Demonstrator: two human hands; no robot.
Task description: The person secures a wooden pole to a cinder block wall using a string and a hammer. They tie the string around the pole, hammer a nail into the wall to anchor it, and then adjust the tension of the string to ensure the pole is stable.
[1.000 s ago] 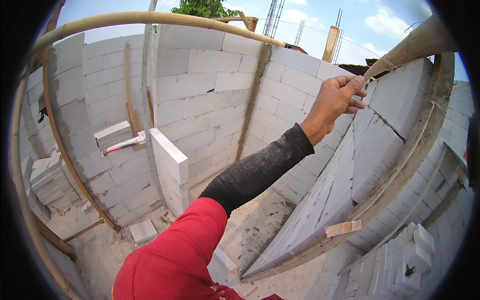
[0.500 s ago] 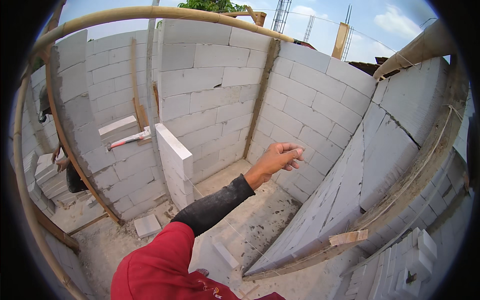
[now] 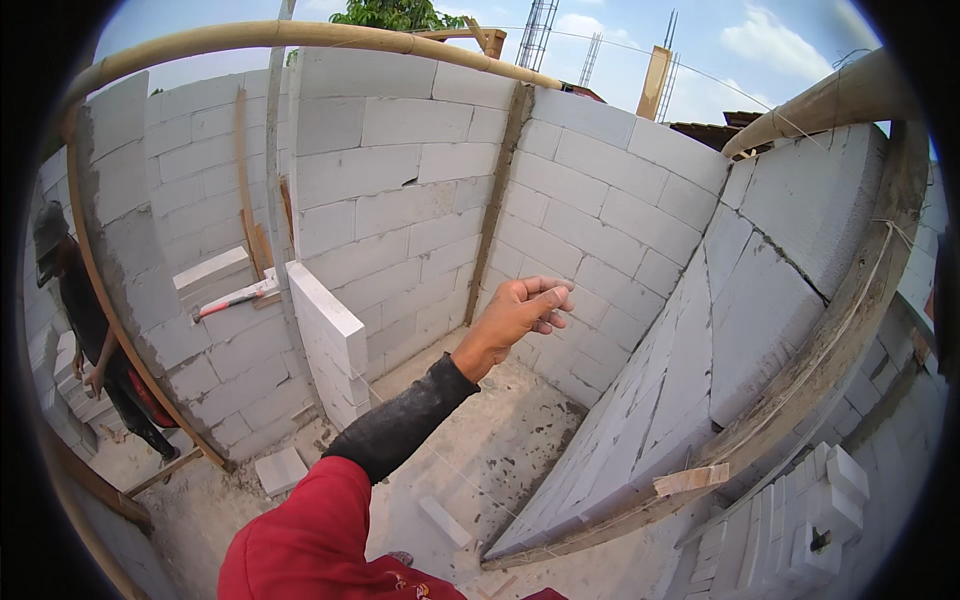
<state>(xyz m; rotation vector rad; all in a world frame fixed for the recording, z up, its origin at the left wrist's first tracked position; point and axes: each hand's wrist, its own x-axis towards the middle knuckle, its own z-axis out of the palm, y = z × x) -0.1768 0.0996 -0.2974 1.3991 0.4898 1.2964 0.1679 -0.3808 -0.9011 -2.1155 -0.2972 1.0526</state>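
My left hand (image 3: 515, 322) is raised in front of me, its arm in a black sleeve under a red shirt. The fingers curl in and the thumb presses toward them; whether anything thin is between them cannot be made out. It hangs in the air, apart from the block walls behind it. Beyond the hand two walls of pale grey blocks (image 3: 600, 190) meet at a grey corner strip. Left of the forearm stands a short block wall (image 3: 328, 330). A thin string (image 3: 470, 484) runs low across the floor side. My right hand is out of view.
A red-handled hammer (image 3: 230, 299) lies on a low block wall at left. A co-worker (image 3: 85, 310) in dark clothes stands beyond a wooden frame. A bamboo pole (image 3: 300, 36) crosses above. A wooden beam (image 3: 810, 360) curves along the right. Blocks are stacked (image 3: 790, 540) lower right.
The view has shifted a little, so the walls sit further left. My left hand keeps its curled pose. More of the co-worker at left now shows.
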